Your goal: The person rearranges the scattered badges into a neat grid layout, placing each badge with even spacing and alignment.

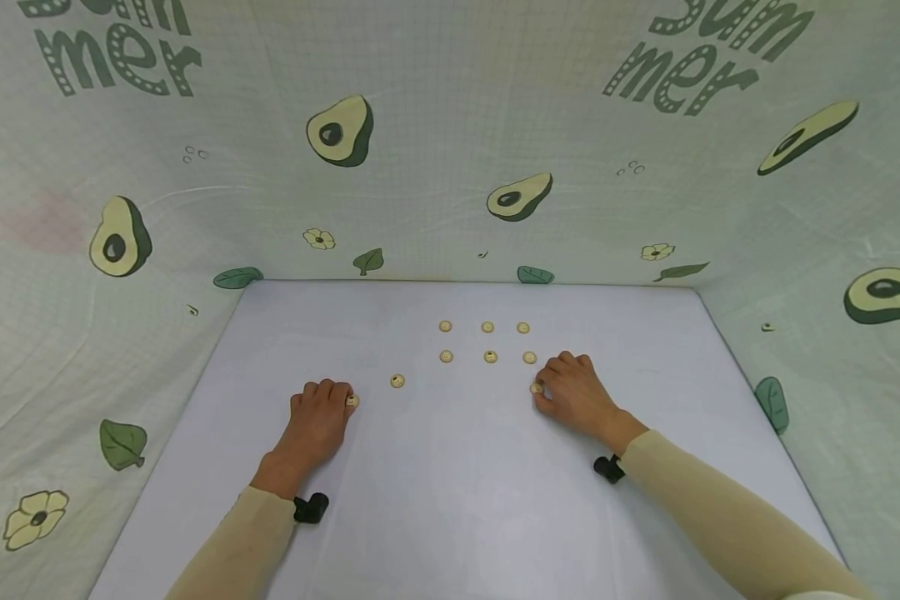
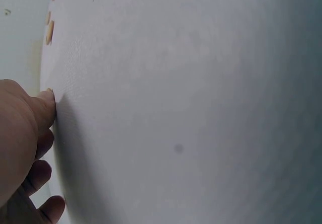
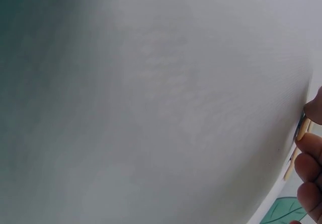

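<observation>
My left hand [image 1: 318, 421] is at the left of the white table, its fingers bent and a small round wooden disc [image 1: 352, 401] pinched at its fingertips. The left wrist view shows the thumb [image 2: 45, 108] low by the tabletop. On the right, my right hand [image 1: 573, 396] pinches another wooden disc [image 1: 536, 388] between thumb and forefinger. That disc [image 3: 303, 128] appears edge-on in the right wrist view. Between the hands, nearer the left one, a disc with a dark mark [image 1: 397, 381] lies flat.
Two rows of three similar discs lie farther back, one in the back row [image 1: 487, 327] and one in the front row [image 1: 446, 357] among them. A cloth printed with avocados [image 1: 341, 132] hangs behind and beside the white table [image 1: 450, 500].
</observation>
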`<action>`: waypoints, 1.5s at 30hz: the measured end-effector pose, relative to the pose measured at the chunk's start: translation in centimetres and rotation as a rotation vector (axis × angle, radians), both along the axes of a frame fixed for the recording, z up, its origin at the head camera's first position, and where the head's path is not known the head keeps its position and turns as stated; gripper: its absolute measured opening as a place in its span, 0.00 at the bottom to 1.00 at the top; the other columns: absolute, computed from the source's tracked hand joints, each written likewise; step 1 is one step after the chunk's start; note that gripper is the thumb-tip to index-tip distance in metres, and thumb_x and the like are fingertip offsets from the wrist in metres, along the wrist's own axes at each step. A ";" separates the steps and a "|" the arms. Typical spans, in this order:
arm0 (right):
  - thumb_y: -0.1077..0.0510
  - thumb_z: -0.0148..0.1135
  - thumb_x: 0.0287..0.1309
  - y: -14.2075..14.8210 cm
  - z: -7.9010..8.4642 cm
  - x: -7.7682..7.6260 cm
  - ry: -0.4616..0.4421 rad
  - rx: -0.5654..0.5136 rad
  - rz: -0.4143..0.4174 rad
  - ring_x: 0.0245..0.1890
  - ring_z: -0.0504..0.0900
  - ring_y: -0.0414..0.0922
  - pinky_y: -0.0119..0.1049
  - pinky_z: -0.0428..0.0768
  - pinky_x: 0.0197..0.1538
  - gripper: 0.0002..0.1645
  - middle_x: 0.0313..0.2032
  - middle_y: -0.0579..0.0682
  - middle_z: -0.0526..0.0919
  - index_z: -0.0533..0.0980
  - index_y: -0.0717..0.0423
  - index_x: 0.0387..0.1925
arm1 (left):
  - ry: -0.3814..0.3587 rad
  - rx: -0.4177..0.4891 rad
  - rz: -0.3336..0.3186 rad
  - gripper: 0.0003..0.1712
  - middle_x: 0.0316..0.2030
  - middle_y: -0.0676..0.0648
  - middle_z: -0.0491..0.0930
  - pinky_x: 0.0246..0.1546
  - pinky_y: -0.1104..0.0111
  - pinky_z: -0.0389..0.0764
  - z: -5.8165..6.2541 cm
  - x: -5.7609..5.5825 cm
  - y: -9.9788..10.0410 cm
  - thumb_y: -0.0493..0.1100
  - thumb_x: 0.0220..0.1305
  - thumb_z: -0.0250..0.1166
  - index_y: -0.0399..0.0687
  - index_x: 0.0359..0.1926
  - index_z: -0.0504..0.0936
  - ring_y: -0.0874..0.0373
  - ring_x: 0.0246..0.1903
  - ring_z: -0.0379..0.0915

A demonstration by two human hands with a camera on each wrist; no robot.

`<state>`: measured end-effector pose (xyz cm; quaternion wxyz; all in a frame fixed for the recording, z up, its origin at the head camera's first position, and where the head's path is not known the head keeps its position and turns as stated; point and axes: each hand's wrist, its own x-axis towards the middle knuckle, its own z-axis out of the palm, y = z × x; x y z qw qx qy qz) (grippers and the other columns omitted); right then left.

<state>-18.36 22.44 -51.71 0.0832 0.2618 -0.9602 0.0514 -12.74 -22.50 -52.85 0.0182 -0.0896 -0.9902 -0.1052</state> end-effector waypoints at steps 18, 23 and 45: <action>0.49 0.72 0.60 -0.2 0.2 0.1 -0.029 0.003 -0.012 0.43 0.74 0.50 0.52 0.70 0.51 0.13 0.38 0.49 0.83 0.84 0.54 0.39 | 0.002 0.000 0.001 0.13 0.47 0.40 0.77 0.49 0.45 0.70 0.0 0.0 -0.1 0.43 0.75 0.66 0.41 0.53 0.77 0.40 0.49 0.69; 0.50 0.72 0.61 -0.2 0.1 0.0 -0.025 0.000 -0.014 0.44 0.75 0.50 0.52 0.70 0.52 0.12 0.38 0.49 0.83 0.85 0.54 0.39 | -0.001 0.003 0.000 0.13 0.48 0.40 0.77 0.49 0.45 0.70 0.1 0.0 -0.1 0.43 0.75 0.66 0.42 0.53 0.77 0.41 0.49 0.69; 0.50 0.68 0.64 -1.6 0.5 -0.5 0.010 -0.082 -0.002 0.46 0.76 0.53 0.54 0.70 0.55 0.14 0.41 0.52 0.82 0.83 0.57 0.41 | 0.019 -0.004 -0.003 0.13 0.46 0.41 0.77 0.49 0.45 0.71 -0.3 -0.1 -0.1 0.43 0.75 0.67 0.41 0.52 0.78 0.41 0.48 0.69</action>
